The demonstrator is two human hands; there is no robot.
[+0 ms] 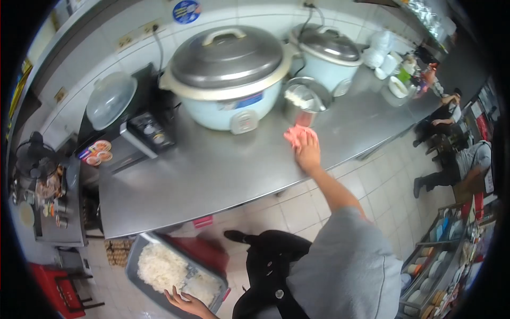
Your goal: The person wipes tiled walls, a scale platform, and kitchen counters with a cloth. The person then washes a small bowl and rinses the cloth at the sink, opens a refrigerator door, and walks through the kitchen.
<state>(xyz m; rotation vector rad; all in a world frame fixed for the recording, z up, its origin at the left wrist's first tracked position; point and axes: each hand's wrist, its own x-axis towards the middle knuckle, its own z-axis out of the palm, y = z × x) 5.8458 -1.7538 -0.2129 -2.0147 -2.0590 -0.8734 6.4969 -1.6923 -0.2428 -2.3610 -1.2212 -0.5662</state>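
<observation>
1. The pink cloth is lying on the tabletop, just in front of the metal pot; its soft fabric is bunching into an irregular, crumpled wad.
2. The tabletop is gleaming dully in smooth, brushed-looking metal, while the pot is showing a shiny, round wall with something white inside.
3. Behind, the large rice cooker is standing upright, its rounded, pale-blue body wearing a domed metal lid.
4. The visible part of the cloth is running crosswise to the fingers, roughly left to right; one lobe is pointing out leftward — its true long axis is hiding in the folds.
5. The right hand is resting palm down on the cloth, fingers pointing toward the pot; whether they are gripping it, I cannot tell.
6. The left hand is holding nothing — its fingers are spreading apart over the grey plastic bin of clumpy white rice.
</observation>
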